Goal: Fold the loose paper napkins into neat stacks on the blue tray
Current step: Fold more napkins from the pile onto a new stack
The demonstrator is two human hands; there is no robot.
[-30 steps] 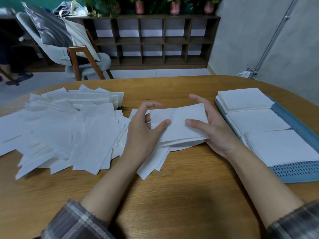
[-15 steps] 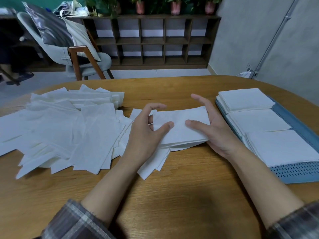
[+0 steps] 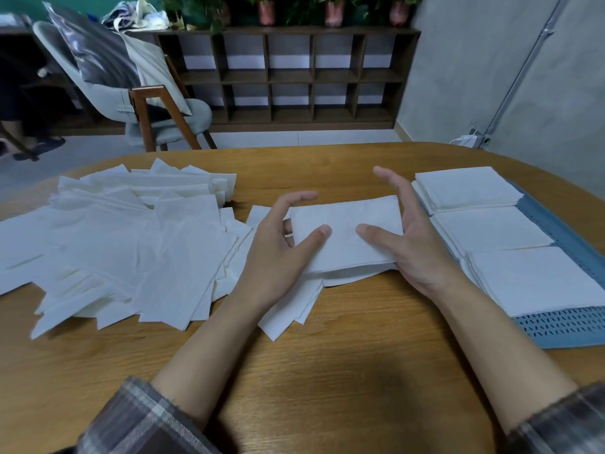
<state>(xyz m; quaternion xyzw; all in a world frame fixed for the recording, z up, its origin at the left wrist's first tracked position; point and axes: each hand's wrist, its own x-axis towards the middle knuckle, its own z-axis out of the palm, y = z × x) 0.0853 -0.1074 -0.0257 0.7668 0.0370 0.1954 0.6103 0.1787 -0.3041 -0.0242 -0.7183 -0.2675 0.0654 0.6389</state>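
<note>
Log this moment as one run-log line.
left hand: pinches folded napkin | right hand: thumb on it | blue tray: three stacks

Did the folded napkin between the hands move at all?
Yes. The folded napkin slid a little to the right, closer to the blue tray, which stayed where it was on the table.

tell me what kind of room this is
Probably an office or studio lounge, possibly a home: a low cubby shelf with potted plants on top, a cushioned armchair beside it, and a big wooden table used as a worktop.
</note>
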